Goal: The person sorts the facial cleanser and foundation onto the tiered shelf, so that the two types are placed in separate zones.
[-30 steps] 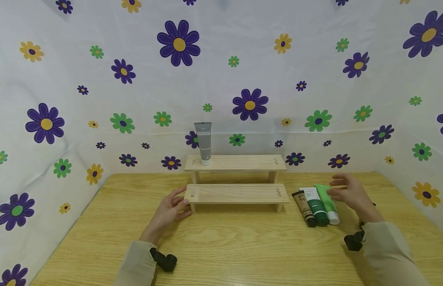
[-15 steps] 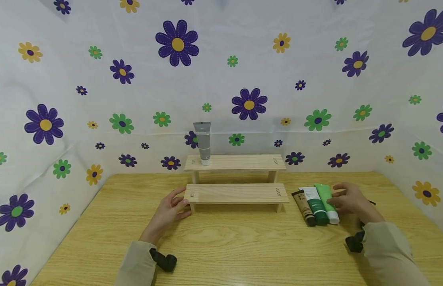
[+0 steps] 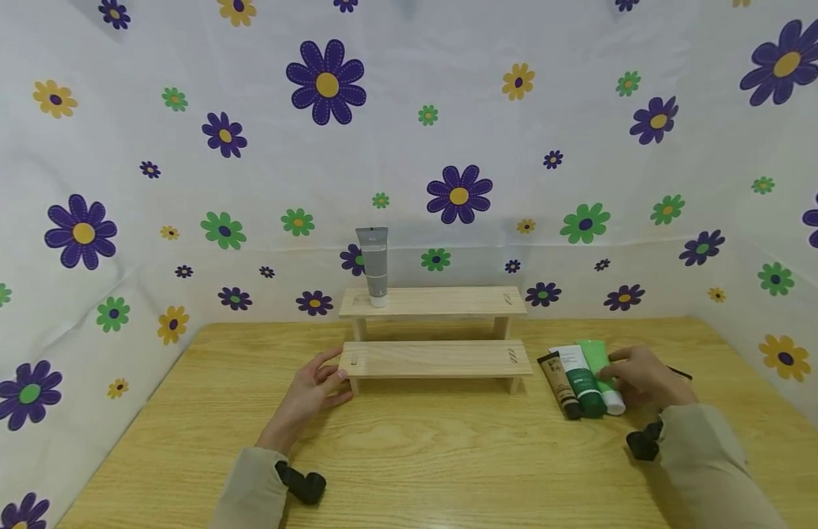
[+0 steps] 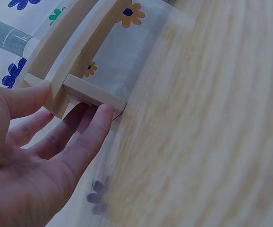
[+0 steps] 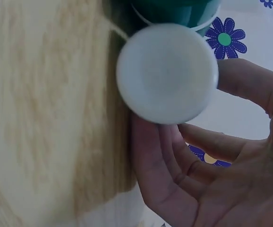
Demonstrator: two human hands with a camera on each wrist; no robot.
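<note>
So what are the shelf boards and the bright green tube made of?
The shelf boards look like pale, matte wood, maybe unvarnished: grain lines run along them. The bright green tube is probably soft, smooth plastic, because its end is pressed flat, but I can't be sure. Its evenly round white cap looks like smooth, harder plastic.

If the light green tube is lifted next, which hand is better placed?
Probably the right hand: its fingers are right at the light green tube, whereas the left hand is at the left end of the lower wooden shelf.
</note>
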